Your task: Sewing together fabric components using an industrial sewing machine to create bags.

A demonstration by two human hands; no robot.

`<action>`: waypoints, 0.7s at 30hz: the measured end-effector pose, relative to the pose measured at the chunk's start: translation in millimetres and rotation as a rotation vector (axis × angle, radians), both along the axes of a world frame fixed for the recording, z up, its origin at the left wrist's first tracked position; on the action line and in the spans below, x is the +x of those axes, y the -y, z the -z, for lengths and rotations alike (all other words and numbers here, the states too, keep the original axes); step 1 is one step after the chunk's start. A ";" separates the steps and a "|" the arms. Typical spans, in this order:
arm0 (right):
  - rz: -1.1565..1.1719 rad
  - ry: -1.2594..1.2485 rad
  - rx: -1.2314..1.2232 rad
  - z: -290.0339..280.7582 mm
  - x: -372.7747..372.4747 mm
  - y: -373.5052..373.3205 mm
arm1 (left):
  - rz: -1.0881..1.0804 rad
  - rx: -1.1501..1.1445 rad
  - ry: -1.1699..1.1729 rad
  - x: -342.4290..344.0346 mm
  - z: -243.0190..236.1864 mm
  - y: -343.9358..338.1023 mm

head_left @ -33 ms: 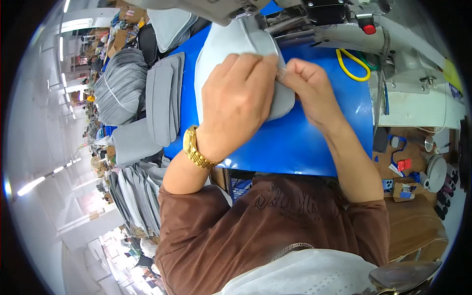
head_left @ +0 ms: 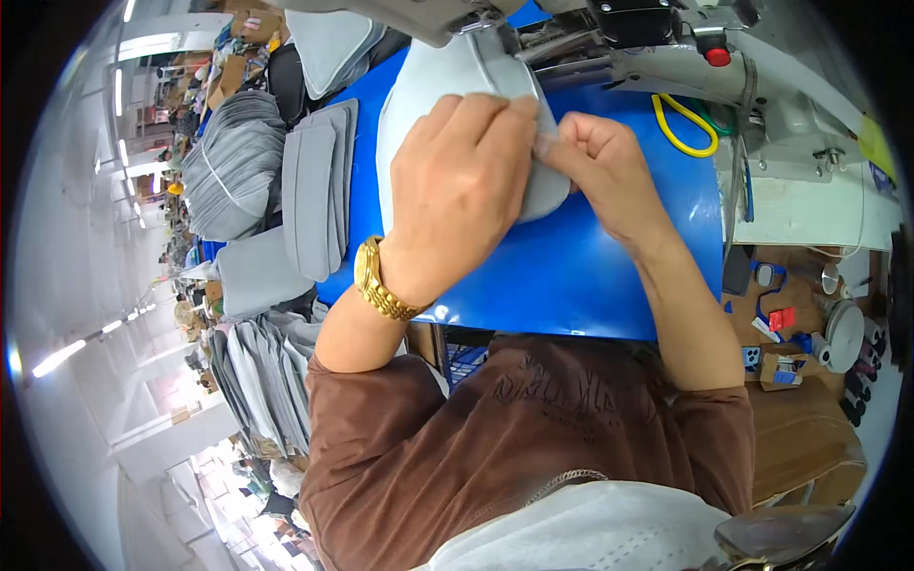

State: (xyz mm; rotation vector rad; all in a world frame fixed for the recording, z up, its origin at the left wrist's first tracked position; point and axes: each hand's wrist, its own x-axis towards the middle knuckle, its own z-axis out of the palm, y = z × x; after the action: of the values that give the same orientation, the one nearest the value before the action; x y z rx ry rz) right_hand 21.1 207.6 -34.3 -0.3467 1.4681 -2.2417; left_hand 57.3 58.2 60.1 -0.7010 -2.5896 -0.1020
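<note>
A light grey padded fabric panel [head_left: 411, 107] with a seam down it lies on the blue table cover [head_left: 571, 285]. Its far end reaches under the sewing machine head [head_left: 395, 17]. My left hand [head_left: 465, 195], with a gold watch on the wrist, rests over the panel, its fingers curled closed on the panel's right side. Close beside it, my right hand [head_left: 609, 171] is closed in a pinch at the panel's right edge. A small pale bit shows at its fingertips, too indistinct to name. The left fingertips are mostly hidden.
Stacked grey fabric pieces [head_left: 319, 190] sit at the table's left edge, beside a tied bundle [head_left: 231, 171]. More panels [head_left: 257, 381] hang lower left. A yellow loop [head_left: 687, 133] lies right, near the machine's arm. A brown surface with small tools [head_left: 800, 285] stands farther right.
The panel has shifted slightly away from me, toward the machine. Both hands keep nearly the same place and grip.
</note>
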 end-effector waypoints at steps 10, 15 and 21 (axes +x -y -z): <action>0.030 -0.154 0.155 2.7 -3.0 9.3 | -0.054 -0.059 -0.059 -16.0 4.1 0.0; 0.153 -0.274 0.320 3.1 -14.4 16.0 | -0.020 0.013 -0.159 -25.9 10.4 6.3; 0.154 0.003 0.218 15.0 4.8 26.4 | -0.168 0.390 -0.161 21.7 31.5 25.7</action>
State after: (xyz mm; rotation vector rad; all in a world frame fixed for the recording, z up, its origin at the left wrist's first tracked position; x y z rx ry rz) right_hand 25.9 181.3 -49.3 -0.1662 1.7714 -2.1669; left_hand 78.9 32.4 28.6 -0.3335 -2.3629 -0.4628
